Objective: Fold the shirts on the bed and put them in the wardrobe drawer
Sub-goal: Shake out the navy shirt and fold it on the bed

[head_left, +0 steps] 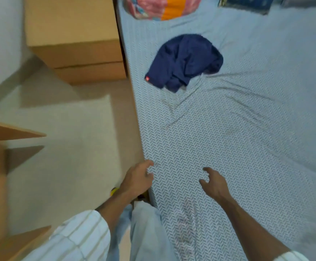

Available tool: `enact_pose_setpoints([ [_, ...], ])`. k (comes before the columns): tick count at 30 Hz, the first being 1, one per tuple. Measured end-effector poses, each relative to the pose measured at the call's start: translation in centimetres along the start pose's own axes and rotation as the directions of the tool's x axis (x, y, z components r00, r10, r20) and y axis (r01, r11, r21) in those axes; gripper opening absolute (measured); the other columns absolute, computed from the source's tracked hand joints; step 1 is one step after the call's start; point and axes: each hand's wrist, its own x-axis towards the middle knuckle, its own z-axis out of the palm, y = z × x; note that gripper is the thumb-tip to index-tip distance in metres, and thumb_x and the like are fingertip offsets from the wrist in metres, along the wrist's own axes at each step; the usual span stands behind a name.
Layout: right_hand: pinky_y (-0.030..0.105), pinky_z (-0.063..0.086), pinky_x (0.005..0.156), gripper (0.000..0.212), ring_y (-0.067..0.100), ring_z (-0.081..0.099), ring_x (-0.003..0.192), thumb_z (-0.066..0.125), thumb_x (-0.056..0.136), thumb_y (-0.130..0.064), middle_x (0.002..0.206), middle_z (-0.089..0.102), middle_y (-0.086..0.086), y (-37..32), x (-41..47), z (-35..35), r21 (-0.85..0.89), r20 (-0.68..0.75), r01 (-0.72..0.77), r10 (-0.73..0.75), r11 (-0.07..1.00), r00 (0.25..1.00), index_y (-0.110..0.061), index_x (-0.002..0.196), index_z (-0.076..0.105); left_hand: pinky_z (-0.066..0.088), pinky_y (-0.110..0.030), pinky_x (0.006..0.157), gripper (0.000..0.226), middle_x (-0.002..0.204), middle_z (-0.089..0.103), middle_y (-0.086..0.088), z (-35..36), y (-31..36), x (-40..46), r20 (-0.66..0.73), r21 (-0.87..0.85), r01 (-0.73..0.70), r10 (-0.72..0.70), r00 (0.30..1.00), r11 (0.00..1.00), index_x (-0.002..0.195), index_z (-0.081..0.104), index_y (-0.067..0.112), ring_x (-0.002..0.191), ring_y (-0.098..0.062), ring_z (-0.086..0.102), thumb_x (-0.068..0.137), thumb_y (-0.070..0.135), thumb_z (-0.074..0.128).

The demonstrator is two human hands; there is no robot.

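A crumpled navy blue shirt (183,61) with a small red tag lies on the bed (247,129), near its left edge and well beyond my hands. My left hand (138,178) hovers at the bed's left edge with loosely curled fingers, holding nothing. Over the patterned sheet, my right hand (213,182) is also empty, its fingers spread and slightly bent. Both hands are far short of the shirt. The wardrobe drawer is not clearly visible.
A wooden bedside cabinet (74,40) stands to the left of the bed's head. A pink and orange bundle (162,7) and a dark blue cloth (247,3) lie at the far end. Wooden furniture edges (8,132) jut in at the left over the pale floor.
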Motion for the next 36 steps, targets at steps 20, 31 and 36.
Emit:
enact_pose_setpoints([
  [20, 0.051, 0.026, 0.118, 0.117, 0.033, -0.001, 0.154, 0.080, 0.070, -0.057, 0.166, -0.006, 0.016, 3.8, 16.1, 13.0, -0.035, -0.118, 0.098, -0.101, 0.995, 0.988, -0.028, 0.160, 0.012, -0.005, -0.043, 0.123, 0.081, 0.167, -0.003, -0.015, 13.0, -11.4, 19.3, 0.024, 0.606, -0.358, 0.434, 0.901, 0.710, 0.158, 0.019, 0.014, 0.154, -0.032, -0.008, 0.092, 0.027, 0.064],
  [31, 0.047, 0.046, 0.102, 0.115, 0.045, 0.040, 0.133, 0.069, 0.070, -0.076, 0.152, 0.022, 0.023, 4.8, 16.2, 10.6, -0.364, -0.044, 0.194, -0.225, 0.911, 0.973, -0.027, 0.157, 0.012, 0.003, -0.050, 0.122, 0.097, 0.168, -0.008, -0.010, 16.3, -6.9, 18.5, -0.137, 0.615, -0.103, 0.234, 0.963, 0.782, 0.159, 0.010, 0.018, 0.154, -0.031, -0.009, 0.089, 0.047, 0.070],
  [36, 0.033, 0.045, 0.070, 0.042, 0.027, 0.063, 0.096, 0.060, 0.086, -0.058, 0.101, 0.063, 0.002, 1.6, 17.4, 6.1, -0.458, -0.136, 0.246, -0.341, 0.854, 0.930, -0.019, 0.102, 0.063, 0.001, -0.051, 0.122, 0.108, 0.167, -0.013, -0.006, 15.3, -6.2, 18.9, -0.094, 0.563, -0.066, 0.143, 0.985, 0.824, 0.160, 0.000, 0.019, 0.153, -0.028, -0.013, 0.086, 0.043, 0.075],
])
